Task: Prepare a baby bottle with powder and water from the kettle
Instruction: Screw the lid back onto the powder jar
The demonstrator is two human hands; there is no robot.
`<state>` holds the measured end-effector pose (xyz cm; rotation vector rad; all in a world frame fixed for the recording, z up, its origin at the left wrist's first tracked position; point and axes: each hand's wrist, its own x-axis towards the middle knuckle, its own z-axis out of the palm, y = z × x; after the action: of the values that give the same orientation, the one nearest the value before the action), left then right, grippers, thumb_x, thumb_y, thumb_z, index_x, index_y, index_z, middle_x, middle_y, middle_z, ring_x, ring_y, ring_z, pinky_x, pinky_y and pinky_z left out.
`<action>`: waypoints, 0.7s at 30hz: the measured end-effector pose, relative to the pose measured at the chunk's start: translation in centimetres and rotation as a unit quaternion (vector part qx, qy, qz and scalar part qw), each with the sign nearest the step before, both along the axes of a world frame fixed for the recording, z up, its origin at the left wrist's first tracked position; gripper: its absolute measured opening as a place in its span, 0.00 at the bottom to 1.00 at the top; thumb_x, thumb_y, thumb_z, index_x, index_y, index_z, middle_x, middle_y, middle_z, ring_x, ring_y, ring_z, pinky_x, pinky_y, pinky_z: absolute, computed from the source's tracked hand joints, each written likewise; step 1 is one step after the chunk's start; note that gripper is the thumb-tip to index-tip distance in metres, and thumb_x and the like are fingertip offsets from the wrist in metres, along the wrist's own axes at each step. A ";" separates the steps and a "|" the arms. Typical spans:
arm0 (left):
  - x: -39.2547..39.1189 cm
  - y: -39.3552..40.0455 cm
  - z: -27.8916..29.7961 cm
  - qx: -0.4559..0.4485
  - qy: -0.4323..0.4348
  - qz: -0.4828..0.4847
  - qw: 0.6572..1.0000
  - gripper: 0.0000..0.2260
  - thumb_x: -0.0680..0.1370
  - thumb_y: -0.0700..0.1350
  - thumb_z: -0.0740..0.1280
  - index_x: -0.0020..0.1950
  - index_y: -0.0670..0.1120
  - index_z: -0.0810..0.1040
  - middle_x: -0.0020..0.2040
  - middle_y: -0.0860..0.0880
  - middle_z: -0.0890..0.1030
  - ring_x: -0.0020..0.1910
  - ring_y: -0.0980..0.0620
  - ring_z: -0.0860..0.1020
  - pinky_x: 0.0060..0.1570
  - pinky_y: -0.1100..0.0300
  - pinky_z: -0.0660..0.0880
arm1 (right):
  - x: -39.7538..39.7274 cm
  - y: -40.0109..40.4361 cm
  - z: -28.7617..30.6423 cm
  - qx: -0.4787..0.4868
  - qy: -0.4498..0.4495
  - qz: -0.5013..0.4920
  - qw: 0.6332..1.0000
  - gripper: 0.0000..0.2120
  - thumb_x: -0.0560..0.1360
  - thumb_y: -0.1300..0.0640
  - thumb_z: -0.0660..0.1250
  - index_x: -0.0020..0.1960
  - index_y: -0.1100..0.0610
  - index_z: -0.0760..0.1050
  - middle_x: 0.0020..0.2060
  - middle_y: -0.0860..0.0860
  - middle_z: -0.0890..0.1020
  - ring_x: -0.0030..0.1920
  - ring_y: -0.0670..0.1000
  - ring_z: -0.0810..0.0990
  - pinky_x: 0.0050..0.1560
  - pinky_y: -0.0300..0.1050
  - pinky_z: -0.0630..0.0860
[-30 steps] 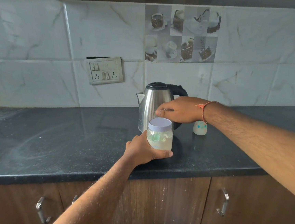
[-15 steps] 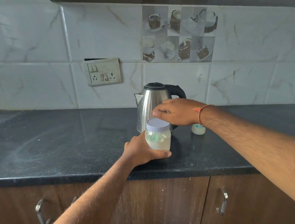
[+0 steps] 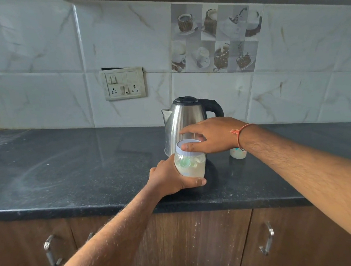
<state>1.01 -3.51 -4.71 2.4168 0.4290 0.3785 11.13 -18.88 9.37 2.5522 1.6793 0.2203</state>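
While your left hand (image 3: 170,179) wraps the lower body of the powder jar (image 3: 190,165), thumb across the front near its base and fingers hidden behind, your right hand (image 3: 211,135) sits on top of it. Right thumb presses the near side of the pale lid (image 3: 183,148), index finger reaches over the far rim, so the lid is pinched between them. Lid is on the jar. Whether the jar's base touches the counter can't be told; your left hand covers it.

Jar contents: whitish powder filling most of the body, with a green scoop-like shape (image 3: 184,163) showing through the clear wall.

Directly behind your right hand, just beyond the jar: steel kettle (image 3: 183,119), upright, black lid shut, spout pointing toward your left side, black handle toward your right. Your right knuckles overlap its lower body in view; contact unclear.

Under your right wrist, on its far side: baby bottle (image 3: 238,153), small and pale, standing on the counter just beside the kettle's handle side. Only its lower part shows; the wrist with the orange thread (image 3: 241,134) hides the top. Neither hand touches it.

Everything sits on the black stone counter (image 3: 68,174), near its front edge. Beyond your left hand, up on the tiled wall: switch and socket plate (image 3: 124,83). Below your forearms: brown cabinet doors with metal handles (image 3: 51,250).
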 end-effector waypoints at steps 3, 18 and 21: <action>0.0 0.0 0.0 0.003 0.000 0.003 1.000 0.43 0.57 0.81 0.74 0.68 0.68 0.70 0.59 0.64 0.82 0.64 0.52 0.79 0.73 0.40 0.70 | -0.1 0.1 -0.2 0.002 -0.011 0.005 1.000 0.39 0.74 0.18 0.54 0.81 0.34 0.62 0.61 0.38 0.76 0.67 0.51 0.78 0.59 0.51 0.76; 0.1 0.1 0.0 0.015 -0.002 -0.004 1.000 0.47 0.58 0.82 0.72 0.73 0.68 0.68 0.64 0.63 0.81 0.68 0.49 0.77 0.72 0.39 0.69 | 0.2 0.9 1.0 -0.012 -0.066 0.014 0.998 0.43 0.69 0.16 0.60 0.79 0.33 0.63 0.47 0.36 0.79 0.49 0.44 0.79 0.47 0.45 0.73; 0.1 0.2 -0.1 0.014 -0.004 -0.007 1.000 0.46 0.57 0.82 0.72 0.72 0.69 0.67 0.63 0.64 0.81 0.68 0.49 0.77 0.72 0.40 0.69 | 0.5 1.1 0.9 -0.021 -0.049 0.032 0.998 0.41 0.70 0.18 0.63 0.79 0.32 0.62 0.66 0.38 0.79 0.59 0.44 0.79 0.60 0.49 0.75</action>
<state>1.09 -3.35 -4.85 2.4430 0.4055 0.3915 11.66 -17.73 10.25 2.4199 1.7123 0.3054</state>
